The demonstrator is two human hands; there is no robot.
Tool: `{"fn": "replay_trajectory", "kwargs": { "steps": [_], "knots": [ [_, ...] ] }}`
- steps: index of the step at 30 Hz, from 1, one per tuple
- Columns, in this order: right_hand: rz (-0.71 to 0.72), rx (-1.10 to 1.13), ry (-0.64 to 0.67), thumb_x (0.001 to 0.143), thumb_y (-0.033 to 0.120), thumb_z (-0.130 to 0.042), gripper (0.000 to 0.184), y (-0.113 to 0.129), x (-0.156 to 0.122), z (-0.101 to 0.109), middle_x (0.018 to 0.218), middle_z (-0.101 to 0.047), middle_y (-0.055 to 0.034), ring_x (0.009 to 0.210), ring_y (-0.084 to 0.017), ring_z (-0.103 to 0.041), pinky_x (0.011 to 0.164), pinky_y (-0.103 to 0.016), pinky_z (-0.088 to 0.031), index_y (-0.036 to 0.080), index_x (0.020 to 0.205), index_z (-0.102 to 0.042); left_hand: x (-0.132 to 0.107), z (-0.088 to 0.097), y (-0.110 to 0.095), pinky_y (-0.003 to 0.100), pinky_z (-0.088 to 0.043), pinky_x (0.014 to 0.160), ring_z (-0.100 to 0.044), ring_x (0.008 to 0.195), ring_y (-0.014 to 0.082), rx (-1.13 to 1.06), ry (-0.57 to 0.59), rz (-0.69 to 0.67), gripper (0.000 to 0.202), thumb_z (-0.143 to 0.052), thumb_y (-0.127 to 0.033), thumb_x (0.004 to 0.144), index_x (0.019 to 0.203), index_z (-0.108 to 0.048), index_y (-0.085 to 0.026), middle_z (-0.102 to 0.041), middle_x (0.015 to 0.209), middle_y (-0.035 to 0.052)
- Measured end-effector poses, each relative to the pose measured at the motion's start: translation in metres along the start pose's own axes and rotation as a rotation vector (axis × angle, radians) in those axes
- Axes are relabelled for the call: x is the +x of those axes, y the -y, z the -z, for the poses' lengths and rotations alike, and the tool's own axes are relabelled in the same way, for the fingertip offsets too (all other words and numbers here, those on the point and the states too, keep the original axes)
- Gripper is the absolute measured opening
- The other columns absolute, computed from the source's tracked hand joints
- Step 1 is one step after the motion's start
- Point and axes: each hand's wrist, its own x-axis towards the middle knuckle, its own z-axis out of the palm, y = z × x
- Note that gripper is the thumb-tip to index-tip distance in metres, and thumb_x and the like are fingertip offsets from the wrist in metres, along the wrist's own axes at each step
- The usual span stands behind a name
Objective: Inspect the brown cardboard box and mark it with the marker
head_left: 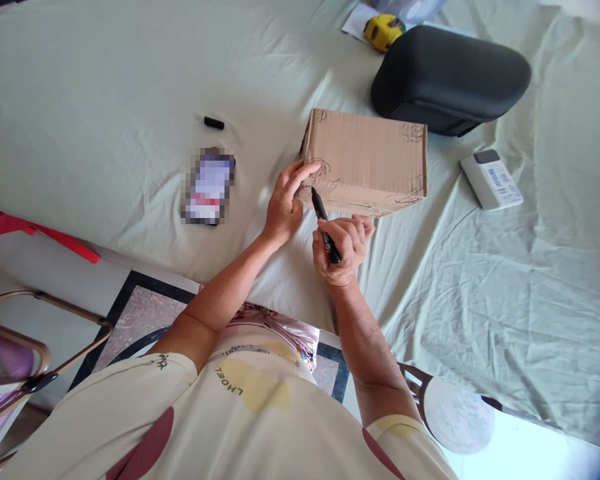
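A brown cardboard box [367,150] sits on the cloth-covered table, with black scribbled drawings at its corners. My left hand [286,203] grips the box's near left corner, fingers over the top edge and thumb low at the side. In my right hand [344,247] is a black marker [325,223], uncapped, its tip at the box's near side close to the left corner. The other fingers of that hand rest by the box's lower front edge. To the left lies a black marker cap [214,123], apart from both hands.
A phone [210,187] with a blurred screen lies left of the box. Behind it to the right are a black padded case [450,77] and a yellow tape measure [384,32]. A small white box [493,180] lies at right. A folding chair [35,347] stands lower left.
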Motion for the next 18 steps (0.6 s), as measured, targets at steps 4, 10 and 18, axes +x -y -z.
{"fn": "replay_trajectory", "kwargs": {
  "steps": [4,10,18],
  "knots": [
    [0.017,0.021,0.004,0.101,0.037,-0.055,0.021,0.001,0.001,-0.003,0.087,-0.069,-0.0022,0.084,-0.02,-0.064,0.106,-0.047,-0.042,0.029,0.11,-0.073,0.0,0.0,0.001,0.041,-0.051,0.122,-0.056,0.149,0.0205,0.009,0.01,-0.009,0.05,-0.033,-0.022,0.11,0.154,-0.052,-0.037,-0.055,0.162,0.005],
    [0.011,0.028,-0.087,0.102,0.039,-0.053,0.021,0.003,0.006,0.0,0.087,-0.069,-0.0019,0.082,-0.02,-0.065,0.105,-0.049,-0.044,0.029,0.109,-0.07,-0.001,0.0,-0.001,0.041,-0.05,0.124,-0.057,0.149,0.0199,0.028,0.008,-0.008,0.05,-0.034,-0.023,0.111,0.156,-0.051,-0.037,-0.055,0.163,0.0044],
    [-0.188,-0.032,-0.48,0.104,0.051,-0.044,0.03,-0.027,0.007,0.02,0.093,-0.058,-0.0065,0.088,-0.026,-0.061,0.09,-0.051,-0.052,0.028,0.113,-0.06,-0.004,-0.003,0.007,0.041,-0.053,0.123,-0.054,0.154,0.0202,0.029,-0.004,-0.06,0.056,-0.036,-0.021,0.11,0.162,-0.043,-0.04,-0.053,0.165,0.0047]
  ]
}}
